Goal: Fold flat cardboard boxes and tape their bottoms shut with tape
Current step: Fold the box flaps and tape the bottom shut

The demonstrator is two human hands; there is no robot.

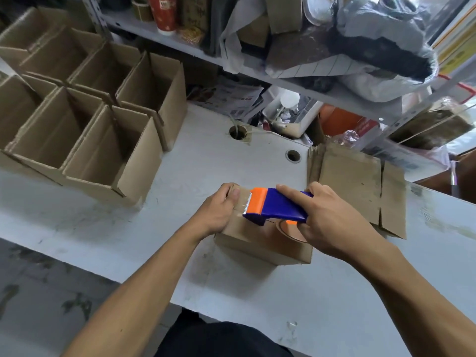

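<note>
A small folded cardboard box (260,240) stands bottom-up on the white table (201,163) in front of me. My left hand (219,210) grips its far left end, thumb pressing on the top flaps. My right hand (327,220) grips a blue and orange tape dispenser (275,206), index finger stretched along its top. The dispenser's toothed orange end lies on the box top right beside my left thumb. The brown tape roll (288,229) shows under my right hand.
Several open, folded boxes (103,140) stand in rows on the left of the table. A stack of flat cardboard blanks (360,186) lies to the right, behind my right hand. Cluttered metal shelves (283,81) rise behind the table. Two round cable holes (293,155) sit in the tabletop.
</note>
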